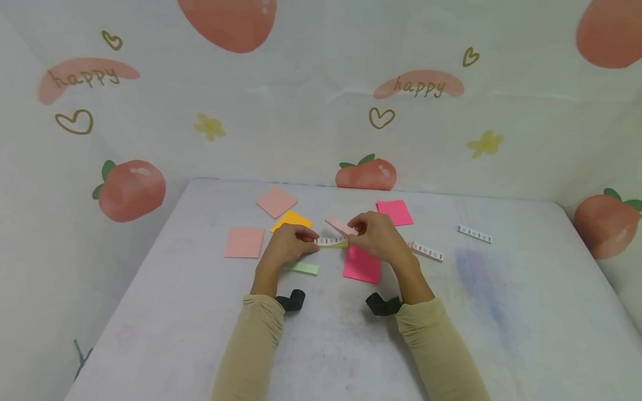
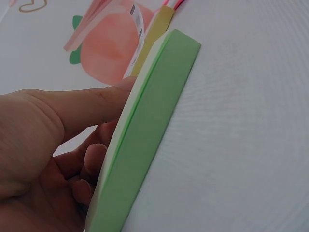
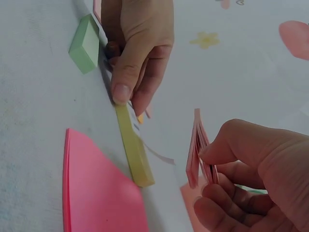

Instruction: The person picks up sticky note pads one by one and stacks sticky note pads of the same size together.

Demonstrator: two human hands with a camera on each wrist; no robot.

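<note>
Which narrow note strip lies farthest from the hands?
The white printed strip farthest right, lying alone; another printed strip lies closer to the right hand, and the others are closer too.

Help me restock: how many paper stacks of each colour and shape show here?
Pale pink square paper stacks: 2
Bright pink square paper stacks: 2
Orange paper stack, partly hidden: 1
Green narrow paper stack: 1
Yellow narrow paper stack: 1
Pale pink narrow paper stack: 1
White-faced narrow paper stacks: 2
Total: 10
</note>
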